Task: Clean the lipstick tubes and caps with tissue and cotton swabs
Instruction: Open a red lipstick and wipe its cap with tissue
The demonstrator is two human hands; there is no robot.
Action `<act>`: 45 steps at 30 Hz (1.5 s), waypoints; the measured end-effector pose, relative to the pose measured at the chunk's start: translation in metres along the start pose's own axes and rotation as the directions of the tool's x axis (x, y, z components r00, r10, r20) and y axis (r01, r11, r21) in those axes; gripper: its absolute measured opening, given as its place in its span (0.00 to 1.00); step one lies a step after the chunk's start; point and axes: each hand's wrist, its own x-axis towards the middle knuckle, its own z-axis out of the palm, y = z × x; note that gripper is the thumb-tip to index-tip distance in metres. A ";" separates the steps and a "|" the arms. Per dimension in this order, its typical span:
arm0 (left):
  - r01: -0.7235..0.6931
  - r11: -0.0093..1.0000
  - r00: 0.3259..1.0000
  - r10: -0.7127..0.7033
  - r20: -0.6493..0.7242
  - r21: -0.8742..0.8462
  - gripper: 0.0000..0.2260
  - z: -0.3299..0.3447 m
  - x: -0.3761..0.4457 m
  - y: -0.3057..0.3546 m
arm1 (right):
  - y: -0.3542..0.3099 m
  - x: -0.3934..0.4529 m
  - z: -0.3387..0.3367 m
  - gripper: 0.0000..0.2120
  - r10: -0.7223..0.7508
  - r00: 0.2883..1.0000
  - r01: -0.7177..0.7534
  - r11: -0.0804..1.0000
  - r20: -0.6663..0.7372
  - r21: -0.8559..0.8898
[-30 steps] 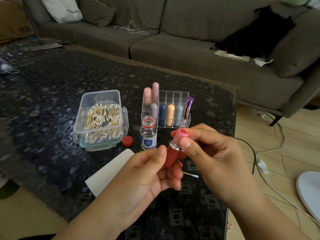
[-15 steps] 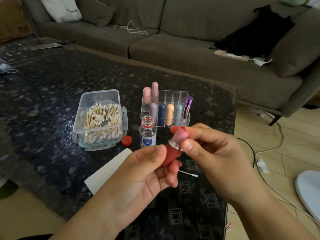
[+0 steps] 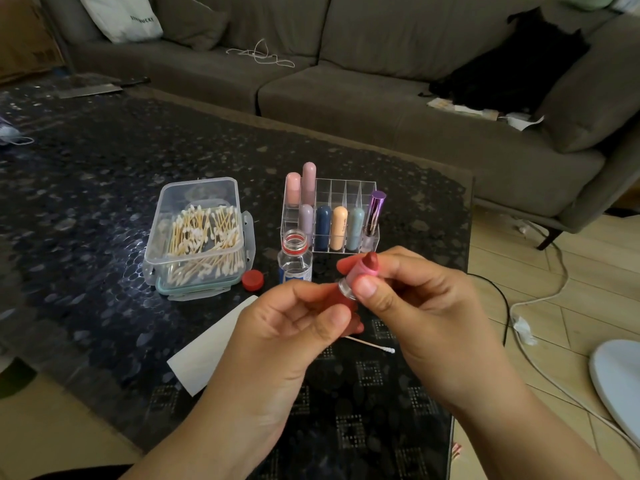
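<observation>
Dark patterned glass forms the coffee table [image 3: 86,188], which stands in front of a grey sofa [image 3: 346,98]. Above the near part of the table, both hands hold one red lipstick tube [image 3: 360,275], tilted with its top pointing up and away. The left hand [image 3: 294,327] has its fingers curled round the red base of the tube, thumb across the front. The right hand [image 3: 419,299] pinches the upper pink sleeve between thumb and fingers, just above the silver collar; the dark red bullet shows at the top.

Behind the hands, a clear organiser [image 3: 332,216] holds several capped tubes upright in its compartments. Just in front of it stands a small open bottle [image 3: 294,258], with its red cap [image 3: 252,279] lying on the table beside it. To the left sits a clear plastic box of cotton swabs [image 3: 199,237]. A white tissue [image 3: 207,351] lies flat, partly hidden by the left hand. One loose cotton swab [image 3: 377,346] lies on the table below the hands.
</observation>
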 end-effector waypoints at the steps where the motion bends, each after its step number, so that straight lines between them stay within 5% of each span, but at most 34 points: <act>1: 0.039 0.999 0.998 -0.038 0.042 -0.004 0.23 0.001 0.000 0.002 | -0.002 0.000 0.000 0.10 0.015 1.000 -0.015 1.000 0.003 0.013; 5: 0.209 0.977 0.965 -0.200 0.168 -0.033 0.20 0.000 0.001 0.006 | -0.010 0.000 -0.002 0.06 0.087 0.996 -0.090 0.991 0.036 0.099; 15: -0.047 0.998 0.997 0.045 0.059 0.036 0.17 0.001 0.001 0.002 | -0.011 -0.001 -0.002 0.07 0.076 0.997 -0.075 0.995 -0.009 0.063; 21: 0.123 0.991 0.983 -0.130 0.127 0.059 0.17 0.000 0.004 0.004 | -0.014 -0.001 -0.004 0.05 0.120 0.993 -0.121 0.987 0.020 0.109; 26: 0.000 0.987 0.991 -0.021 0.130 0.159 0.25 -0.005 0.004 0.002 | -0.006 -0.002 -0.004 0.04 0.073 0.997 -0.074 0.996 0.006 0.050; 30: -0.096 0.966 0.990 0.067 0.126 0.238 0.15 -0.002 0.001 0.004 | -0.002 -0.003 -0.002 0.08 0.042 0.999 -0.042 0.999 0.014 0.027; 32: -0.076 0.957 0.995 0.055 0.083 0.279 0.09 -0.002 0.002 0.003 | -0.001 -0.003 -0.001 0.07 0.078 0.997 -0.077 0.996 -0.003 0.053; 37: 0.031 0.927 0.996 -0.058 0.061 0.374 0.12 0.000 0.002 -0.003 | 0.011 0.000 -0.006 0.13 0.231 0.973 -0.227 0.966 0.016 -0.124; 39: 0.051 0.929 0.999 -0.042 -0.031 0.367 0.12 -0.002 0.005 -0.006 | 0.021 0.003 -0.017 0.18 0.259 0.965 -0.258 0.891 -0.048 -0.373; 41: 0.070 0.930 0.990 -0.020 -0.139 0.362 0.09 -0.008 0.010 -0.008 | 0.031 0.009 -0.032 0.20 0.196 0.968 -0.250 0.699 -0.157 -0.670; 45: 0.080 0.915 0.974 0.013 -0.227 0.395 0.03 -0.018 0.015 -0.006 | 0.051 0.018 -0.056 0.24 0.223 0.957 -0.263 0.400 -0.185 -0.878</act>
